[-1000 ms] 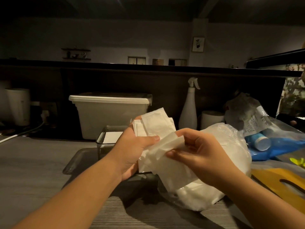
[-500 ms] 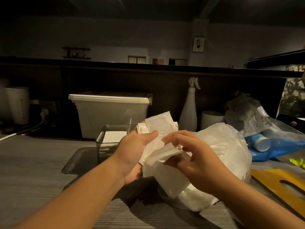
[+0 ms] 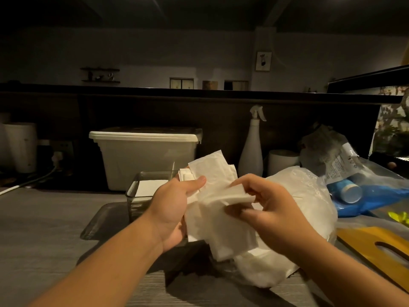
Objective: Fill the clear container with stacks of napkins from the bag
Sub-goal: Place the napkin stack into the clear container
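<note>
The left hand (image 3: 174, 209) clamps a loose stack of napkins (image 3: 212, 209) under its thumb, long axis upright and tilted right, while the right hand (image 3: 270, 216) pinches a folded wad at the stack's front. Since half a second ago the right fingers have opened that wad wider. The stack hangs between the clear container (image 3: 141, 189), holding one flat napkin, and the bag (image 3: 309, 196).

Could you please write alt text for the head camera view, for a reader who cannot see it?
Two hands, left hand and right hand, hold a loose stack of napkins above a grey counter. A clear container holding napkins sits behind; the plastic bag lies right.
</note>
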`<state>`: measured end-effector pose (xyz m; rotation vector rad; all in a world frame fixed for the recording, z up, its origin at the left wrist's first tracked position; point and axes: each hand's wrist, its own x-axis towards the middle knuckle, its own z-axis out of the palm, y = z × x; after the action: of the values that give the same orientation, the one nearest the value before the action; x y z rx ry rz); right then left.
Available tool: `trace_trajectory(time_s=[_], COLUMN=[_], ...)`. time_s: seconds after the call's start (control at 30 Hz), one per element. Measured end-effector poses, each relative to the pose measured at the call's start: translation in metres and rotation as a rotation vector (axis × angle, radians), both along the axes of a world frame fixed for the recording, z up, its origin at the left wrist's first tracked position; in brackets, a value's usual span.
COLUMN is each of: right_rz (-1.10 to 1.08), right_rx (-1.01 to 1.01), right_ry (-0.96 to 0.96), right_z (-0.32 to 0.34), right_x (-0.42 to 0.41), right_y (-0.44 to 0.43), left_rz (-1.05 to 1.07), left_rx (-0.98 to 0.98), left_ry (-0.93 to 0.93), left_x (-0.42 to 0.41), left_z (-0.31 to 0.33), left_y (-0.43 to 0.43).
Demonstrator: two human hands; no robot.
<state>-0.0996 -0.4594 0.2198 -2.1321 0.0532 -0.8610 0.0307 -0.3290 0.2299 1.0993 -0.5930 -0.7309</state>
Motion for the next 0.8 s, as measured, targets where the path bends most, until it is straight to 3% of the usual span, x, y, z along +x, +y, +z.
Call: trace_trajectory(time_s=[0.2,0.47,0.57,0.67,0.8], right_rz=[0.054,-0.073,-0.1,-0.131,-0.074], right_rx=[0.265,0.236,0.227,0.265,0.428], right_ry=[-0.151,-0.112,-0.115,-0.113,-0.034], right_z=[0.006,-0.002,-0.003,-0.003,-0.003], right_x=[-0.001,0.005,0.005,0.006,0.005], right_y=[-0.01,-0.01,-0.01,-0.009,-0.011], left_rz=[0.088,-0.16,-0.238,-0.127,-0.084], left_rx=[0.007,-0.013,0.012,0.071,0.066], left_ry=[-0.106,-0.119,-0.237,-0.401,-0.448], left_x=[-0.004,-0.009,-0.009,-0.007,-0.004], left_z=[-0.003,-0.006,-0.006,-0.011,-0.013], left_y=[-0.002,-0.002,-0.002,-0.006,-0.006])
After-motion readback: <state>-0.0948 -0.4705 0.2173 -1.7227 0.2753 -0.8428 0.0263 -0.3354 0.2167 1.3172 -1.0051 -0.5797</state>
